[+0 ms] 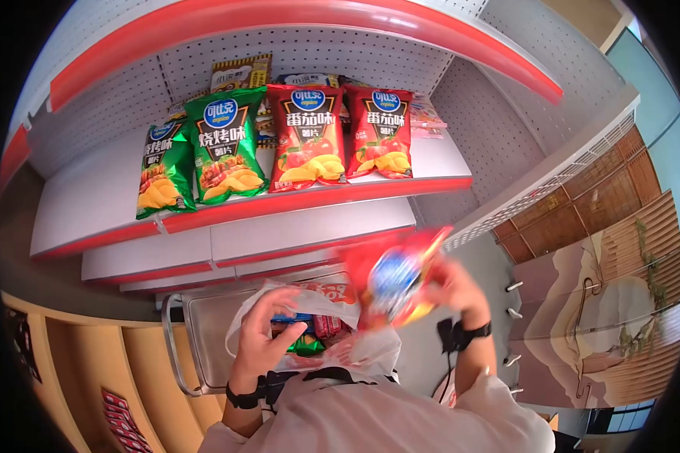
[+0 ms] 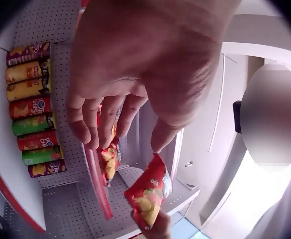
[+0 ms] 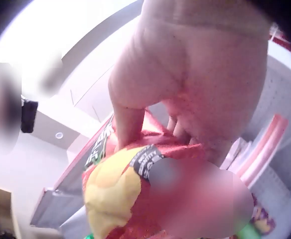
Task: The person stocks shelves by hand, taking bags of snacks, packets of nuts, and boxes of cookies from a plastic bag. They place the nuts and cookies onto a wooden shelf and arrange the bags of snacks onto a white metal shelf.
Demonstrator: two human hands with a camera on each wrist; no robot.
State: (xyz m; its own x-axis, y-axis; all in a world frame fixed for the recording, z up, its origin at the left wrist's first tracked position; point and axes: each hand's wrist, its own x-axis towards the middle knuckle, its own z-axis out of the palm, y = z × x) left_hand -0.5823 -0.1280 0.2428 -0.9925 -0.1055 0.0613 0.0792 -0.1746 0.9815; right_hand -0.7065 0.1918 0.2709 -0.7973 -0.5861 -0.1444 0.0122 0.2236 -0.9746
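In the head view my right hand (image 1: 455, 287) grips a red chip bag (image 1: 391, 278) by its edge, above the cart and blurred. The right wrist view shows that hand (image 3: 185, 74) with its fingers pressed into the top of the red bag (image 3: 113, 186). My left hand (image 1: 263, 332) is at the mouth of a white plastic bag (image 1: 366, 351), thumb apart from loosely bent fingers, holding nothing visible. Blue, red and green packets (image 1: 327, 326) lie inside the plastic bag. The left wrist view shows that hand (image 2: 145, 64) empty, with the held red bag (image 2: 149, 191) beyond it.
Two green chip bags (image 1: 227, 147) and two red ones (image 1: 308, 140) stand on the red-edged shelf (image 1: 317, 198), other packets behind. A metal cart (image 1: 210, 332) is below. Chip cans (image 2: 32, 106) line a side shelf, and a person (image 2: 280, 199) stands nearby.
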